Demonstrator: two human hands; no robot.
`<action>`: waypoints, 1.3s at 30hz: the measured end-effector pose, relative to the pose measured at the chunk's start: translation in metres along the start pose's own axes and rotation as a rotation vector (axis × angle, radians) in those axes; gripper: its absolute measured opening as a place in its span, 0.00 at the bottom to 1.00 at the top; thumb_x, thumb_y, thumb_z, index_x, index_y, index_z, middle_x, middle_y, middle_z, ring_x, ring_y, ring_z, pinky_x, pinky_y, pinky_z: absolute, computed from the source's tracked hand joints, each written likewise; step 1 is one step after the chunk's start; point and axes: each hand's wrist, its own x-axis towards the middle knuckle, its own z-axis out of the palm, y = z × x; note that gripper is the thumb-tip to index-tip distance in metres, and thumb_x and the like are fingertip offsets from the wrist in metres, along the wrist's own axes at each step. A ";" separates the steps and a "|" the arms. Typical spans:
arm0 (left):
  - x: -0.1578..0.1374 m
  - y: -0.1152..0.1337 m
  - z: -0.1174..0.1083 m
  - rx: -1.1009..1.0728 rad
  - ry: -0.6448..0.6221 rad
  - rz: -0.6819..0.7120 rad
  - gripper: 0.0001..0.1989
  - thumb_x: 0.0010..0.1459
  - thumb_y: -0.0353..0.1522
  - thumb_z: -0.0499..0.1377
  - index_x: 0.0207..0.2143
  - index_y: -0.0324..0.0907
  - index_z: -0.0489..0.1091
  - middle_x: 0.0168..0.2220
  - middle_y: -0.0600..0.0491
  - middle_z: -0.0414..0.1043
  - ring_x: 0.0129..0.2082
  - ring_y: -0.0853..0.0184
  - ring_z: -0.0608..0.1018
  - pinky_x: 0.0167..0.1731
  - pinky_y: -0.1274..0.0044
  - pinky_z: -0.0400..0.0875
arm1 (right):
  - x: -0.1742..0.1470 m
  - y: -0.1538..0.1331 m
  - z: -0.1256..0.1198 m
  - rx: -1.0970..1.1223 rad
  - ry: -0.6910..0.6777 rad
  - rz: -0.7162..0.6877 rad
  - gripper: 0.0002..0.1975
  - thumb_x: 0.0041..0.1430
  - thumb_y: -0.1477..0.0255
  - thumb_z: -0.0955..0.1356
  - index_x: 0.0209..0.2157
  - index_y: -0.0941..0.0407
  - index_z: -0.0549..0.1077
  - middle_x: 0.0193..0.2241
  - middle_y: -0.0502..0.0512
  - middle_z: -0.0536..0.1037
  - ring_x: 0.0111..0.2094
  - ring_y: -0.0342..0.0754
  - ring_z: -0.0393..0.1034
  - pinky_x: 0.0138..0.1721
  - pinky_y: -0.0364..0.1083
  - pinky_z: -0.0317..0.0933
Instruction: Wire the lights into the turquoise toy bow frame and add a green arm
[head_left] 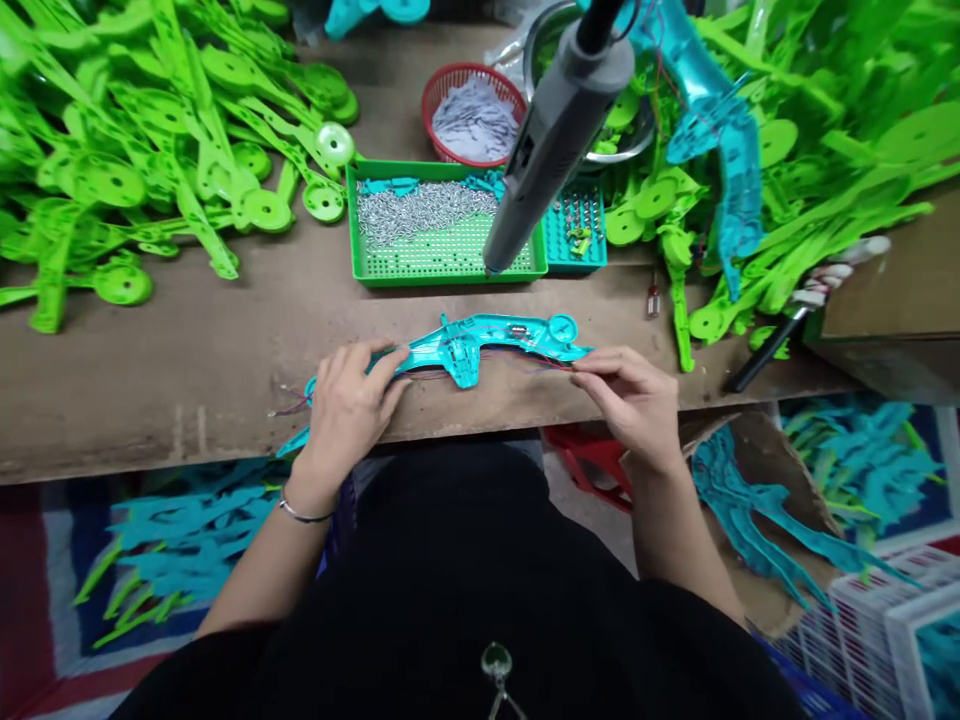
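Note:
A curved turquoise plastic shell [463, 350] lies on the bench near its front edge, its hollow side up, with thin wires along it. My left hand [349, 405] rests over the shell's left part, fingers curled on it and thumb at its lower edge. At the right end, my right hand [630, 400] pinches thin red and dark wires [556, 366] between thumb and fingers, close to the shell's tip. A small metal part [517, 330] sits inside the shell, left of a round end piece. Loose wire ends [291, 402] stick out beyond my left hand.
A grey electric screwdriver [559, 140] hangs over a green tray [450, 277] of screws. Behind stands a red basket [429, 110] of white pieces. Green plastic parts [172, 130] heap up at left and right. A small screwdriver [652, 300] and black-handled tool [766, 350] lie right.

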 end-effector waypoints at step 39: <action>-0.015 0.020 -0.010 -0.176 0.054 0.454 0.09 0.64 0.23 0.56 0.41 0.43 0.72 0.35 0.56 0.80 0.46 0.63 0.79 0.65 0.53 0.57 | -0.001 0.012 0.016 0.610 0.026 0.411 0.13 0.45 0.66 0.81 0.35 0.51 0.84 0.32 0.50 0.84 0.31 0.44 0.81 0.40 0.45 0.77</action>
